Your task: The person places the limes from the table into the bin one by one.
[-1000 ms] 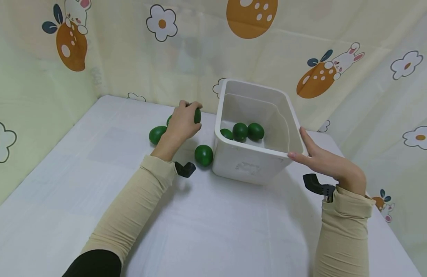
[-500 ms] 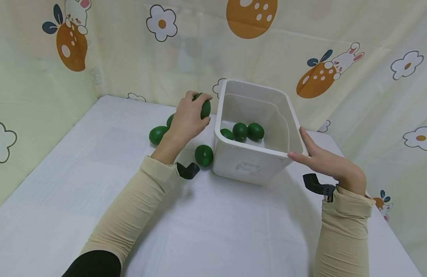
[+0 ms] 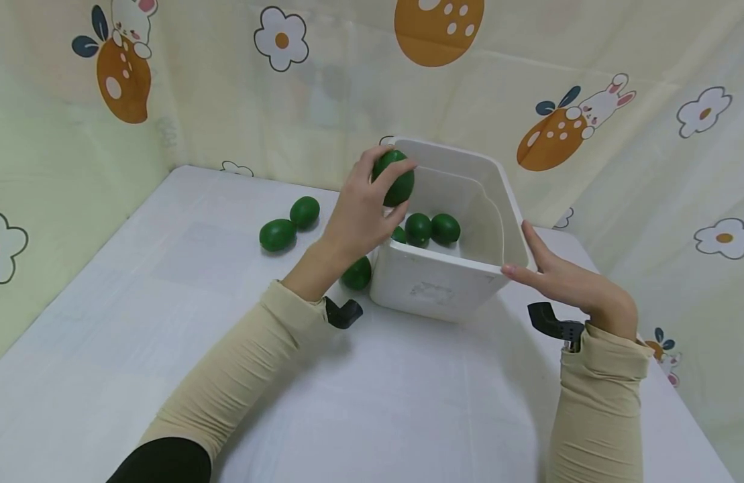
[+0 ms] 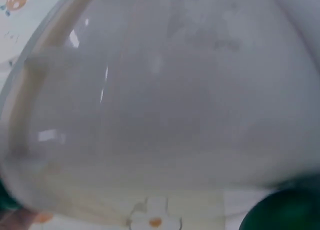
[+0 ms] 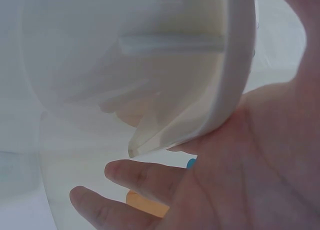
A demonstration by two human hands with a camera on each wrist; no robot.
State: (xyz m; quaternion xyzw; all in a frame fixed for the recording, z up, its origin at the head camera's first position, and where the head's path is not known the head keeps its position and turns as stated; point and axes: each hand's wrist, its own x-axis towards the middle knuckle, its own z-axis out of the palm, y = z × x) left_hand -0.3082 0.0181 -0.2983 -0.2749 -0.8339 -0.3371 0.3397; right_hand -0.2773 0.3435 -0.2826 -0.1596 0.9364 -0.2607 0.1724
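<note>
My left hand holds a green lime between fingers and thumb, over the left rim of a white plastic bin. Inside the bin lie several limes, including one lime towards the middle; the leftmost is partly hidden. My right hand rests against the bin's right side, its thumb at the near corner. In the right wrist view the palm touches the rim and the fingers are extended. The left wrist view shows the bin's wall up close and a lime at lower right.
Two limes lie left of the bin, the nearer-left lime and the lime beside it. Another lime sits by the bin's left wall, partly behind my left wrist. A printed curtain hangs behind the white table.
My left hand has lifted the lime off the table and carried it right to the bin's left rim. The two limes on the left are now uncovered. My right hand and the bin stay put.
</note>
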